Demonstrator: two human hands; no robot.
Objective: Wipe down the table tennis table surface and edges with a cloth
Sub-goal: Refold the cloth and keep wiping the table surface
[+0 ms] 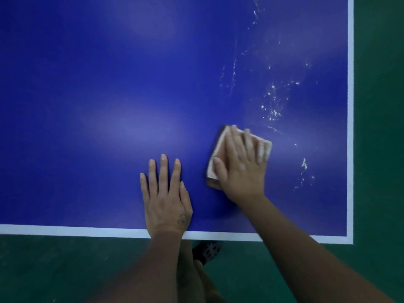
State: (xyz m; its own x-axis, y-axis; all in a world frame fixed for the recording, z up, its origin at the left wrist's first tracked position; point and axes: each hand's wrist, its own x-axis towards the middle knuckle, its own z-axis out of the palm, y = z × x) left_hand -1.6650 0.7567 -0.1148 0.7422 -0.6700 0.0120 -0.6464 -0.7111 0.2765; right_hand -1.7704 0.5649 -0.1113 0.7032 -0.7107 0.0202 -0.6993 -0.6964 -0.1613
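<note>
Blue worktop (87, 84), white border line (65, 229). Folded pinkish cloth (219, 147) lies flat near the front edge, left of white specks (273, 110). The right hand (242, 169) presses on the cloth, grip open, fingers straight. The left hand (166, 200) lies palm-down on the worktop just beside it, grip open.

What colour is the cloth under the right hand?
The cloth is pale pink, seen in the head view under the right hand.

Cloth (215, 169) on table (109, 84), near corner.
</note>
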